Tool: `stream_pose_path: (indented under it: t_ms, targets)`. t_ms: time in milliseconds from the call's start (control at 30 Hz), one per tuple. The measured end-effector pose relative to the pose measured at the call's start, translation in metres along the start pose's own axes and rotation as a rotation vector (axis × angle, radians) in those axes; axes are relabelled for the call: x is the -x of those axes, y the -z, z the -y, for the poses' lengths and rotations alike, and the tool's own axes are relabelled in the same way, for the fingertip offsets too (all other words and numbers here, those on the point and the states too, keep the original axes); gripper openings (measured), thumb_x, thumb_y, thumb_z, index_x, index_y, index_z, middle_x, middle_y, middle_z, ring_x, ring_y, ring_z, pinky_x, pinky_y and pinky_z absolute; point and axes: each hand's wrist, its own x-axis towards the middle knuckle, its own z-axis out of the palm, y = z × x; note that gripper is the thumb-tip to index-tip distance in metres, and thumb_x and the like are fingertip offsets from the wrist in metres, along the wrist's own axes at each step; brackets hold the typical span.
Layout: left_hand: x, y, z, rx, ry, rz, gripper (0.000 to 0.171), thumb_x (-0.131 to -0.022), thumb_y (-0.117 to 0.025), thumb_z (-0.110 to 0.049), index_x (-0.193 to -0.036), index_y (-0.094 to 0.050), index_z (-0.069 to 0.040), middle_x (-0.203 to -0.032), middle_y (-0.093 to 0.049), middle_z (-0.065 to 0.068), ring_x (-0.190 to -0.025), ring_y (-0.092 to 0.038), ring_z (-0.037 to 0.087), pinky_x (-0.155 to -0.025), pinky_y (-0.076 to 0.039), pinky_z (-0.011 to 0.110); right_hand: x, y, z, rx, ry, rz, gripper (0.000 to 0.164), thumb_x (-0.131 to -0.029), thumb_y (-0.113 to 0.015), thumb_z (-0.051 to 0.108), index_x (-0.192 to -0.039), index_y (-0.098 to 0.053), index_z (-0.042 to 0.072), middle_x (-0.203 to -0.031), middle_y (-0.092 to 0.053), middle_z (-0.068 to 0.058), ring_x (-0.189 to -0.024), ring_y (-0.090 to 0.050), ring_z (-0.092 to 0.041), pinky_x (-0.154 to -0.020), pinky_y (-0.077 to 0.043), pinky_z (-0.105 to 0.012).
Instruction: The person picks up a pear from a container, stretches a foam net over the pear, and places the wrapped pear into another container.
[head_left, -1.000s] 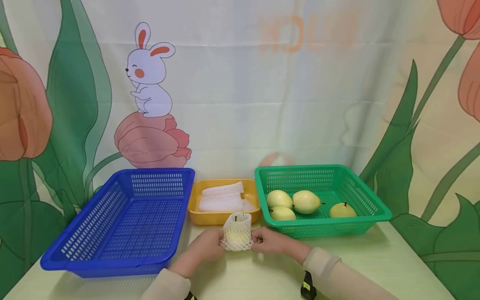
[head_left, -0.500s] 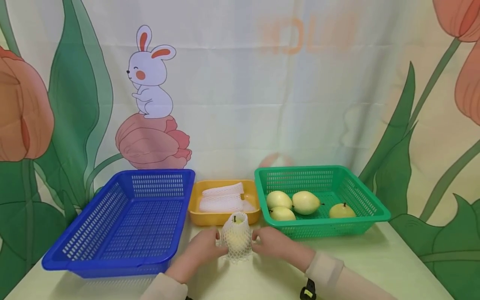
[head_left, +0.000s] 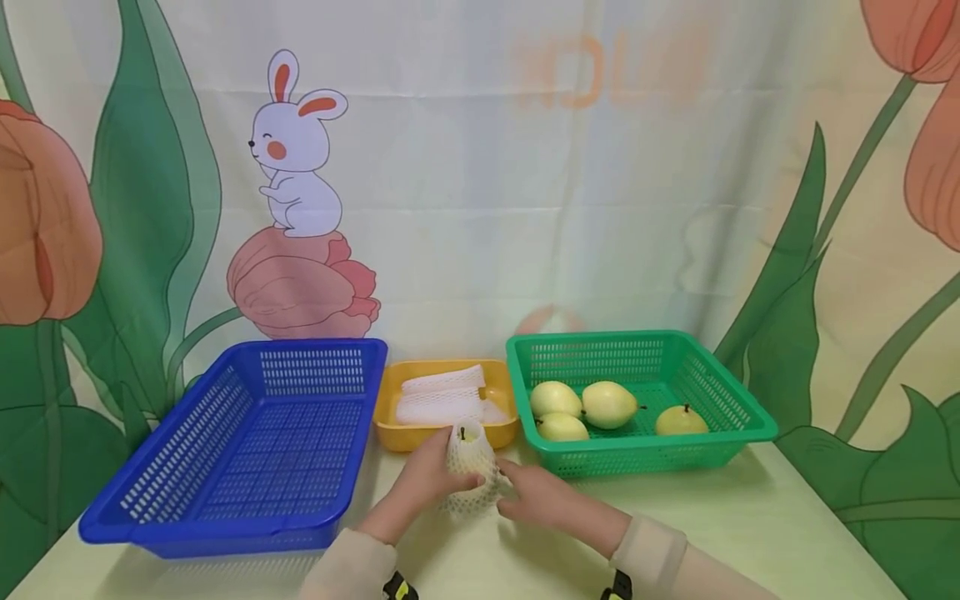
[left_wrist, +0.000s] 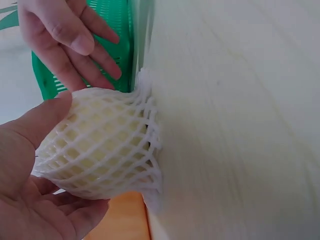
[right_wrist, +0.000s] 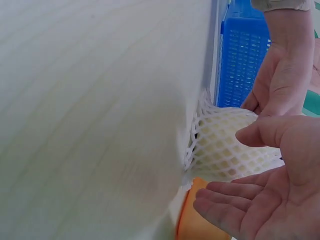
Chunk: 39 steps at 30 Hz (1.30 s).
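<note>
A pale yellow pear [head_left: 471, 477] stands upright on the table inside a white foam net sleeve [left_wrist: 107, 145], its dark stem showing at the sleeve's open top. The sleeve's lower edge flares out against the tabletop. My left hand [head_left: 433, 473] grips the netted pear from the left, thumb across the front and fingers behind. On the other side, my right hand [head_left: 542, 498] has its fingers loosely extended beside the net. In the right wrist view the right hand [right_wrist: 260, 180] is spread, with thumb and fingers apart around the pear's side.
A blue basket [head_left: 232, 533] stands at the left. Behind the hands, a yellow tray [head_left: 405, 438] holds several white foam net sleeves [head_left: 442, 404]. At the right, a green basket [head_left: 660, 450] contains several bare pears [head_left: 609, 405]. A printed curtain [head_left: 450, 208] hangs behind the table.
The net's lower edge has come down around the pear to the table. My left hand has moved up and around the netted pear, while the right hand's fingers have loosened beside it.
</note>
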Motion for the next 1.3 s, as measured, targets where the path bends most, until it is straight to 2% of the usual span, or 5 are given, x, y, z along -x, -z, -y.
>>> stream_pose_path:
  t_ms: [300,533,800,1033,1300]
  targets:
    - [-0.006,-0.007,-0.002,0.065,0.044,0.036,0.086,-0.073,-0.089,-0.009,-0.142,-0.043,0.014,-0.134,-0.059,0.030,-0.123,-0.059,0.043,-0.110,-0.046,0.060,0.010,0.006,-0.005,0.052,-0.067,0.091,0.059,-0.094,-0.067,0.022,-0.142,-0.053,-0.008,-0.136,-0.065,-0.024,-0.130,-0.062,-0.037,-0.110,-0.050,-0.051]
    - [-0.006,-0.014,0.000,0.095,0.085,0.035,0.091,-0.072,-0.086,-0.008,-0.145,-0.035,0.012,-0.131,-0.058,0.028,-0.117,-0.059,0.040,-0.108,-0.048,0.059,0.024,0.015,-0.002,0.065,-0.048,0.108,0.057,-0.094,-0.067,0.025,-0.139,-0.056,-0.007,-0.136,-0.066,-0.023,-0.129,-0.062,-0.039,-0.109,-0.050,-0.052]
    - [-0.007,-0.013,0.001,0.111,0.040,0.027,0.075,-0.066,-0.084,-0.002,-0.131,-0.047,0.008,-0.115,-0.062,0.019,-0.100,-0.059,0.028,-0.096,-0.052,0.051,0.039,0.034,-0.003,0.077,0.056,0.108,0.052,-0.098,-0.062,0.027,-0.139,-0.058,-0.004,-0.136,-0.066,-0.021,-0.127,-0.063,-0.038,-0.106,-0.051,-0.051]
    - [-0.005,-0.014,-0.004,0.103,0.088,0.025,0.085,-0.069,-0.086,-0.004,-0.138,-0.039,0.010,-0.122,-0.059,0.022,-0.107,-0.058,0.032,-0.105,-0.050,0.055,0.048,0.048,-0.006,0.060,0.101,0.095,0.046,-0.100,-0.061,0.028,-0.137,-0.060,-0.001,-0.135,-0.067,-0.019,-0.126,-0.064,-0.037,-0.105,-0.052,-0.051]
    - [0.003,0.008,-0.026,0.046,0.119,0.016,0.094,-0.069,-0.087,-0.009,-0.144,-0.034,0.013,-0.125,-0.058,0.024,-0.109,-0.059,0.033,-0.108,-0.050,0.056,0.053,0.062,-0.004,0.013,0.139,0.038,0.044,-0.101,-0.061,0.027,-0.136,-0.060,0.000,-0.135,-0.067,-0.018,-0.123,-0.065,-0.037,-0.101,-0.055,-0.048]
